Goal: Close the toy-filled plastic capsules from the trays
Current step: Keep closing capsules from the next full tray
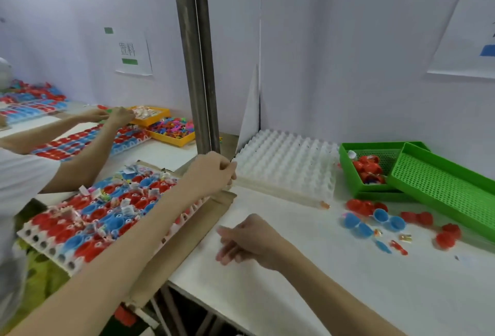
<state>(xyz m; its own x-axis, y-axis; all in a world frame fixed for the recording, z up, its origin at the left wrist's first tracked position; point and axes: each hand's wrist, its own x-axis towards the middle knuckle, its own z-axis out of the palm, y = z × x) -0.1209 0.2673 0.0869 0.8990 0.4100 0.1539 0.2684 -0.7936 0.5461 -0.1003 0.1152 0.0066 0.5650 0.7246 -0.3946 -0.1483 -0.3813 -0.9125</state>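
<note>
A white counter (308,276) carries the work, backed by pale partition walls with a steel post (197,54) rising between them. On the left wall hangs a paper sign (133,53) printed "置料" above a green bar; a second sheet (467,22) at the far right shows only blue bars, with no writing that can be made out. An empty white tray (288,164) of cups sits against the wall, with two green perforated baskets (442,188) to its right, one holding red capsules (368,168). The filled tray (93,218) of red and blue capsule halves with toys lies at the left on cardboard. Loose halves (385,222) are scattered near the baskets. The left hand (211,172) grips the empty tray's corner; the right hand (246,239) hovers over the counter, fingers relaxed, holding nothing. Another person's arms (88,132) work at trays behind.
</note>
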